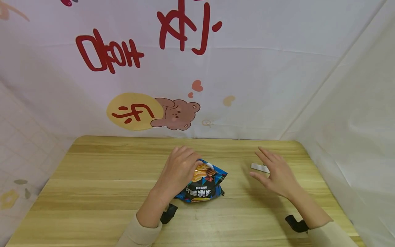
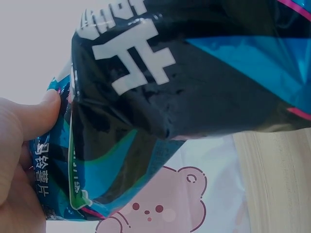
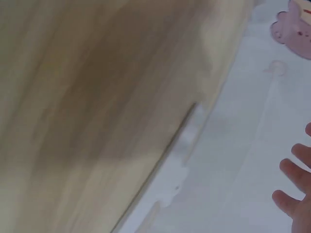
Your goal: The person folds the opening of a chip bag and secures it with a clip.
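Observation:
My left hand [image 1: 179, 169] grips one end of a shiny blue and black bag of potato chips [image 1: 205, 187] near the middle of the table. In the left wrist view, the thumb pinches the bag's [image 2: 141, 107] blue edge, and its dark face fills most of the picture. My right hand [image 1: 279, 176], fingers spread and holding nothing, hovers on the right. Beside and partly behind its fingers lies a slim white flat piece [image 1: 258, 167]. The right wrist view shows this white strip [image 3: 167, 179] blurred, with a bump along one side; its kind is unclear.
The wooden table [image 1: 102, 185] runs back to a white cloth [image 1: 262, 75] printed with red characters and a bear. More cloth hangs at the left and right sides. Black wrist mounts [image 1: 297, 223] sit under both forearms.

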The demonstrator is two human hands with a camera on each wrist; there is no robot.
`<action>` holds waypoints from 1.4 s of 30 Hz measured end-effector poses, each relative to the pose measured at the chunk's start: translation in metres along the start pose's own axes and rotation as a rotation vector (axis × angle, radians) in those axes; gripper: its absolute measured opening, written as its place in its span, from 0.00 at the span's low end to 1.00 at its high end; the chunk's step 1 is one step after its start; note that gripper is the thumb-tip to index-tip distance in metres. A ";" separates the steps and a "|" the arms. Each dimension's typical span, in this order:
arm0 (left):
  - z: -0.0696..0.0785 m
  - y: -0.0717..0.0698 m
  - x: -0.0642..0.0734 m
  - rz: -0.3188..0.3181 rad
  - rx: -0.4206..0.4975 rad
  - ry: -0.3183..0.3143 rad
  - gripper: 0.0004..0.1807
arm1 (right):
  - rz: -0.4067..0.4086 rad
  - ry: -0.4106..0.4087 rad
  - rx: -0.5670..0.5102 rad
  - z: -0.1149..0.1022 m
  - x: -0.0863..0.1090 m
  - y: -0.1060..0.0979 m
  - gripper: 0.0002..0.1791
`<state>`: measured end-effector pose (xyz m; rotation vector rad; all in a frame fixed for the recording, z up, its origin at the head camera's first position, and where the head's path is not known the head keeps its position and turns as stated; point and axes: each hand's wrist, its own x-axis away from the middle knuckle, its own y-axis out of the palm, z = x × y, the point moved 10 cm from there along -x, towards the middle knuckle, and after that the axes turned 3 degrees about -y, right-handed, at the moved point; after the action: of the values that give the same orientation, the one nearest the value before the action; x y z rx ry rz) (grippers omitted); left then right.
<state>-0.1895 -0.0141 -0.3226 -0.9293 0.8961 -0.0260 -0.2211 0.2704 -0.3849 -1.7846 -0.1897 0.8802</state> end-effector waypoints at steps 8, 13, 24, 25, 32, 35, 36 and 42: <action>0.001 0.000 0.000 0.011 -0.015 0.013 0.03 | -0.192 0.159 0.029 0.035 0.013 0.021 0.53; 0.001 0.000 0.000 0.000 -0.011 0.006 0.02 | -0.319 0.262 0.006 0.053 0.021 0.034 0.56; 0.000 -0.001 0.001 0.004 -0.007 0.004 0.03 | -0.459 0.305 -0.004 0.072 0.029 0.052 0.44; -0.001 -0.001 0.001 0.002 -0.005 0.002 0.03 | -0.466 0.304 0.000 0.073 0.030 0.053 0.41; -0.001 0.002 0.001 -0.012 -0.012 -0.005 0.02 | -0.449 0.274 0.018 0.076 0.028 0.053 0.30; -0.001 0.002 0.000 -0.012 -0.015 -0.004 0.02 | -0.431 0.266 0.012 0.075 0.026 0.050 0.28; -0.002 0.002 0.000 -0.012 -0.016 -0.004 0.02 | -0.429 0.261 0.012 0.075 0.025 0.050 0.27; -0.002 0.001 0.000 -0.009 -0.018 -0.004 0.02 | -0.411 0.234 0.046 0.073 0.024 0.047 0.25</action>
<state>-0.1914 -0.0149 -0.3245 -0.9497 0.8899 -0.0240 -0.2645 0.3192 -0.4473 -1.7062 -0.3655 0.3775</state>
